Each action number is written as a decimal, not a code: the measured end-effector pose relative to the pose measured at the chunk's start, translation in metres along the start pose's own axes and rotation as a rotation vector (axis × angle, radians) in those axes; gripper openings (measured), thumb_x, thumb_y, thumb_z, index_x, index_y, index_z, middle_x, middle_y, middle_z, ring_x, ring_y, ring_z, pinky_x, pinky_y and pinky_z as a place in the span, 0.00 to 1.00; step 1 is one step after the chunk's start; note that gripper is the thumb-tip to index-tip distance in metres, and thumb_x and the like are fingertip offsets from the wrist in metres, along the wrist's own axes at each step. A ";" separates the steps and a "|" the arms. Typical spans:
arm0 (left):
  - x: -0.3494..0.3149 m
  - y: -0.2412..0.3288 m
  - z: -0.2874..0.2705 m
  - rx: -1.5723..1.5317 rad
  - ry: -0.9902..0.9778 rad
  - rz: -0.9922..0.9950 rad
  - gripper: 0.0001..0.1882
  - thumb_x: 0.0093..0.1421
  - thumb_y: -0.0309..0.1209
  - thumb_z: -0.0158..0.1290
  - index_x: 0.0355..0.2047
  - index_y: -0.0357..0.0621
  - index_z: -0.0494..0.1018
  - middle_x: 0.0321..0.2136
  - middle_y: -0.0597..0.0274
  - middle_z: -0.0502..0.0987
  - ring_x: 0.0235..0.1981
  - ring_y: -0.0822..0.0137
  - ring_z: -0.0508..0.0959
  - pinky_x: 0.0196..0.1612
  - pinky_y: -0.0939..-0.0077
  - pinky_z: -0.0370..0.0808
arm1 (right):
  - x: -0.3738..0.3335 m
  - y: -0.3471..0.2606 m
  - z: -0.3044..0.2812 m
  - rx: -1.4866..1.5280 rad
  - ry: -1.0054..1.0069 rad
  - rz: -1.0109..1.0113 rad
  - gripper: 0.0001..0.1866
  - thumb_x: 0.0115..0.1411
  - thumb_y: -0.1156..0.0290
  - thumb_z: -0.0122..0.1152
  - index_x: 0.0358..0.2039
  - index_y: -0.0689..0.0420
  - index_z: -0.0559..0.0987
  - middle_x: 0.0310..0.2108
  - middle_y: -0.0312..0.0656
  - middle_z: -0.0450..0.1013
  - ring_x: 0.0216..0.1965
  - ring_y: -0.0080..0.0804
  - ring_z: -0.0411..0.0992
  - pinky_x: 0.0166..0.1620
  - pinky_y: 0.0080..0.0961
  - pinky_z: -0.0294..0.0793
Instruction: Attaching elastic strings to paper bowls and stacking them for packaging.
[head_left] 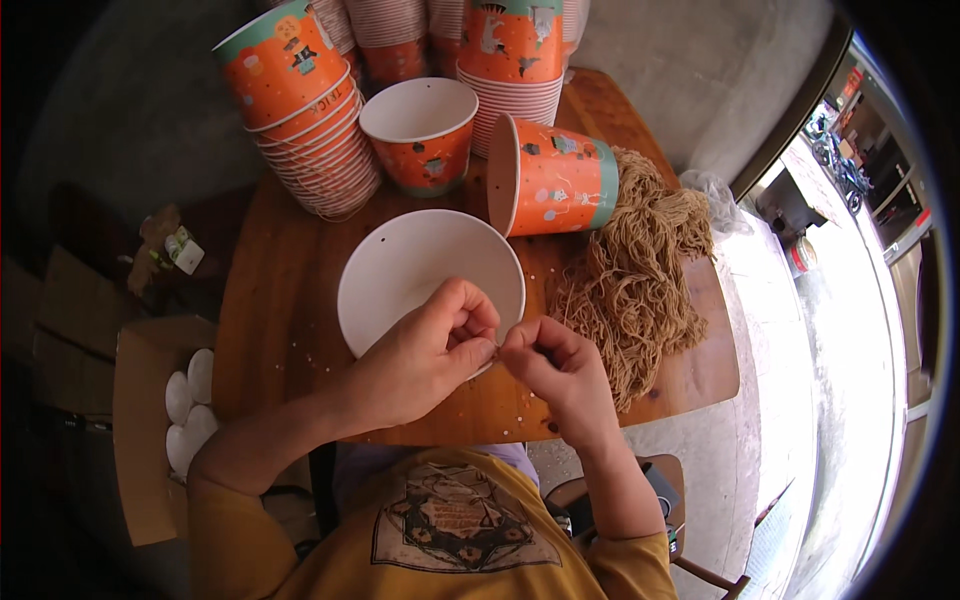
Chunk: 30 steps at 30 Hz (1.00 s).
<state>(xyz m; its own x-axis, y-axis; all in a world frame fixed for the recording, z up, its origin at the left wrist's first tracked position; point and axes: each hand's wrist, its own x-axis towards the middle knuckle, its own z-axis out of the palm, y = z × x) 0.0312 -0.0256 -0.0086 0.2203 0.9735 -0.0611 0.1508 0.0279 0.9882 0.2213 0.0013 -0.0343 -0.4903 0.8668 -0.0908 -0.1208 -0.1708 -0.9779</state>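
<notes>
Left hand (425,350) and right hand (550,365) pinching the round white paper cup (400,270) rim, fibrous tan string bundle (635,275) beside

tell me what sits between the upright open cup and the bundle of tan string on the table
In the head view, an orange paper cup lying on its side sits between the upright open cup and the bundle of tan string, its base against the string.

Left hand (425,350) and right hand (555,360) meet, fingertips pinched together in a grip

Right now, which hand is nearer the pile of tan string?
Right. The right hand is just beside the tan string pile; the left hand is farther off, over the white cup.
</notes>
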 end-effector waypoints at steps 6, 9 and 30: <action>0.000 0.001 -0.004 0.008 -0.003 -0.011 0.08 0.65 0.23 0.51 0.42 0.38 0.64 0.35 0.62 0.73 0.38 0.75 0.75 0.41 0.77 0.75 | -0.009 0.005 0.003 -0.261 0.088 -0.242 0.05 0.59 0.74 0.62 0.36 0.60 0.79 0.28 0.32 0.72 0.28 0.16 0.68 0.33 0.18 0.69; 0.001 0.003 -0.001 -0.030 -0.009 -0.030 0.08 0.65 0.22 0.51 0.42 0.38 0.64 0.35 0.63 0.73 0.38 0.74 0.75 0.41 0.77 0.75 | -0.009 0.008 0.009 -0.622 0.188 -0.587 0.10 0.54 0.77 0.66 0.37 0.56 0.79 0.25 0.38 0.69 0.22 0.25 0.69 0.26 0.21 0.70; 0.002 0.001 0.003 0.002 0.009 0.002 0.08 0.64 0.23 0.52 0.41 0.38 0.64 0.34 0.63 0.73 0.36 0.74 0.75 0.42 0.77 0.75 | -0.007 0.018 0.009 -0.955 0.310 -0.868 0.13 0.50 0.79 0.68 0.37 0.55 0.78 0.23 0.40 0.65 0.23 0.29 0.67 0.27 0.26 0.68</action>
<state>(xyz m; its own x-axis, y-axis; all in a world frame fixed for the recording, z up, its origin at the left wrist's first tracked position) 0.0345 -0.0246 -0.0080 0.2118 0.9756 -0.0583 0.1520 0.0261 0.9880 0.2151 -0.0125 -0.0499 -0.3312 0.6190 0.7121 0.4201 0.7726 -0.4761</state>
